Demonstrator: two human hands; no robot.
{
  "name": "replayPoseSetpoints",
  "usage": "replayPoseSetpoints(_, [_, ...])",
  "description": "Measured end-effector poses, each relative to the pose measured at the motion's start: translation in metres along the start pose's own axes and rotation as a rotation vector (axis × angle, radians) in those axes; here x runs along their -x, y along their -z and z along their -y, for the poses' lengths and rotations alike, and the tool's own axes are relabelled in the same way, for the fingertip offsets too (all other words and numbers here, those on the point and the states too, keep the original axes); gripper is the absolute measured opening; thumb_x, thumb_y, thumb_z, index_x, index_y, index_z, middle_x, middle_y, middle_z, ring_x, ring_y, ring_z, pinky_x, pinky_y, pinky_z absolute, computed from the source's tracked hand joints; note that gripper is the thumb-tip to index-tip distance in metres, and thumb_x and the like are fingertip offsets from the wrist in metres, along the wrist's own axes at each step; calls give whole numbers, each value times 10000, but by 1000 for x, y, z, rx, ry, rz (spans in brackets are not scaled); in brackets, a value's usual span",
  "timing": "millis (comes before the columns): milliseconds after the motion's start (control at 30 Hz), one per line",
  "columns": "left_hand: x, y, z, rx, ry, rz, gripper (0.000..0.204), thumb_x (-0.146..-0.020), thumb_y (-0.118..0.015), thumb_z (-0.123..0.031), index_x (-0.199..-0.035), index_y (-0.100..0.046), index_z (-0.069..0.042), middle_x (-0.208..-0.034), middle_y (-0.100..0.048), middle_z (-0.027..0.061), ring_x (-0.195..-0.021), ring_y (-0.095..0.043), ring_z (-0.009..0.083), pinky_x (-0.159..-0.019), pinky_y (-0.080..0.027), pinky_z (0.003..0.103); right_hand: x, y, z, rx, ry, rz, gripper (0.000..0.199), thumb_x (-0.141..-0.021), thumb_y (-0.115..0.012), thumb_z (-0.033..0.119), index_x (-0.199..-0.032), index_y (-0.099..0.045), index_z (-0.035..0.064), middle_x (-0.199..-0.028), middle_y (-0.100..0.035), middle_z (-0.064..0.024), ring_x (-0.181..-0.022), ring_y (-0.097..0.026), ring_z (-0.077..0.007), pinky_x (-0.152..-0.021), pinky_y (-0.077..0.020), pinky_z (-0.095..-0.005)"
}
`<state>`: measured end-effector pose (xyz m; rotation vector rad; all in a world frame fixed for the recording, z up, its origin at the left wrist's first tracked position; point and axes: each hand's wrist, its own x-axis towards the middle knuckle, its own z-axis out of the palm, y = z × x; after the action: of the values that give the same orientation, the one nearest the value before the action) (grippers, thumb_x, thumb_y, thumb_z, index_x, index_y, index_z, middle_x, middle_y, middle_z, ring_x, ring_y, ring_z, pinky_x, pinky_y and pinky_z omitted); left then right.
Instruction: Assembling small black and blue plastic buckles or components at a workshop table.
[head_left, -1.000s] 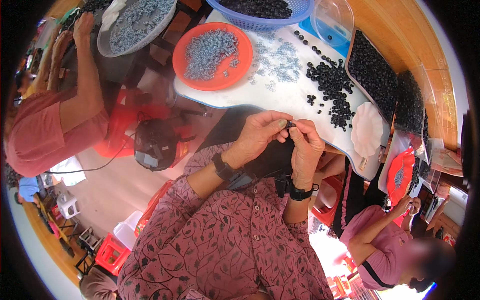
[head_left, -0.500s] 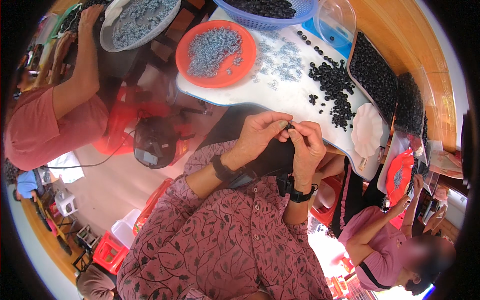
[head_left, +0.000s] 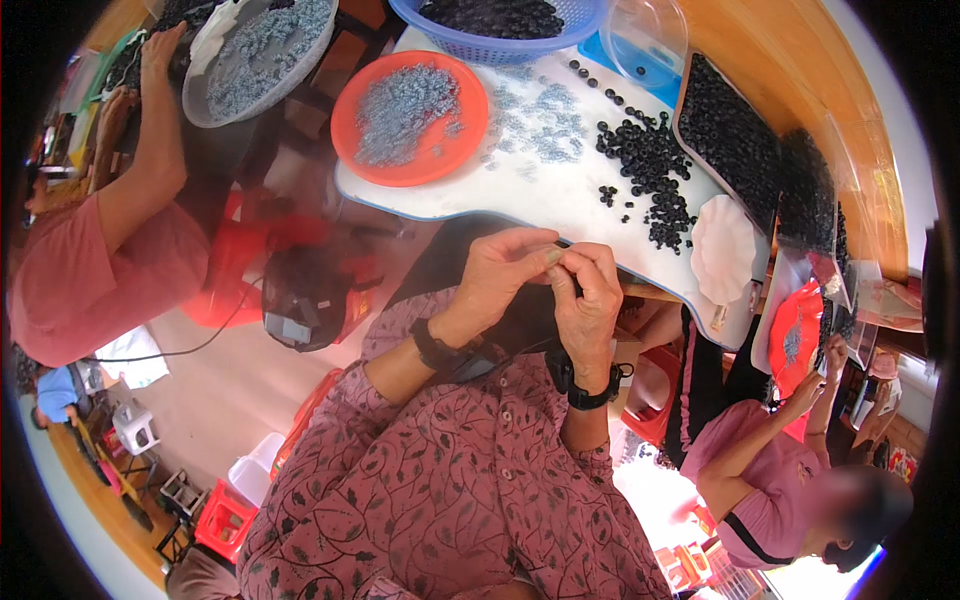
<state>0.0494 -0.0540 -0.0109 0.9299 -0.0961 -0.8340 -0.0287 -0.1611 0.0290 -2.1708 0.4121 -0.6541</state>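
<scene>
A small assembly workshop: several people are sitting around a white surface [head_left: 560, 200] that is carrying trays of black rings [head_left: 735, 135] and an orange plate of grey parts [head_left: 410, 115].

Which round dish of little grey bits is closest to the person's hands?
The orange plate on the white table, just above the left hand and right hand. The grey dish sits farther left, by another person's arm.

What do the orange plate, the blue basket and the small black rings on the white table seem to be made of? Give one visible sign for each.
Orange plate: probably plastic; even bright colour, smooth dull sheen, thin rim.
Blue basket: plastic; moulded lattice wall in one uniform colour.
Small black rings: likely rubber or plastic; matte black, identical shapes, too small to tell which.
White table: smooth, glossy top, possibly laminate or plastic.
</scene>
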Motion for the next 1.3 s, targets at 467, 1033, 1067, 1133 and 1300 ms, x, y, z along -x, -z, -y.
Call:
replayPoseSetpoints(467, [-9, 7, 12, 47, -63, 63, 197, -957, -582, -61, -1114, -656, 32, -923, -673, 78, -723, -608, 103, -688, -556, 245, 10, -1, -5, -478, -270, -30, 190, -848, -666, -54, -1030, -676, -1, -984, -609, -68, -817, -611, -120, -710, -506, -232])
replayPoseSetpoints(1033, [-12, 6, -17, 487, 115, 207, 319, -999, -528, -134, -1239, -546, 75, -1083, -639, 132, -898, -626, 133, -867, -559, 320, 8, -2, -9, -372, -193, -136, 156, -853, -666, -42, -1000, -690, 6, -946, -624, -48, -830, -575, -104, -714, -462, -221])
replayPoseSetpoints(1067, [-12, 5, -18, 486, 113, 205, 319, -999, -528, -134, -1239, -546, 75, -1083, -639, 132, -898, -626, 133, -867, -559, 320, 8, -2, -9, -375, -192, -134, 156, -853, -666, -42, -1000, -690, 6, -946, -624, -48, -830, -575, -104, -714, -462, -221])
replayPoseSetpoints(1133, [-12, 2, -21, 483, 113, 202, 315, -1000, -534, -151, -1238, -564, 54, -1087, -649, 146, -879, -616, 129, -835, -567, 311, 8, -2, -9, -341, -167, -137, 147, -858, -668, -34, -998, -690, 6, -953, -624, -47, -832, -572, -101, -715, -460, -219])
replayPoseSetpoints(1300, [-9, 3, -22, 459, 98, 220, 307, -998, -533, -132, -1255, -562, 34, -1083, -648, 148, -877, -619, 135, -821, -568, 309, 8, 1, -4, -360, -159, -151, 149, -869, -662, -27, -1011, -688, 10, -963, -622, -44, -827, -567, -99, -716, -456, -217])
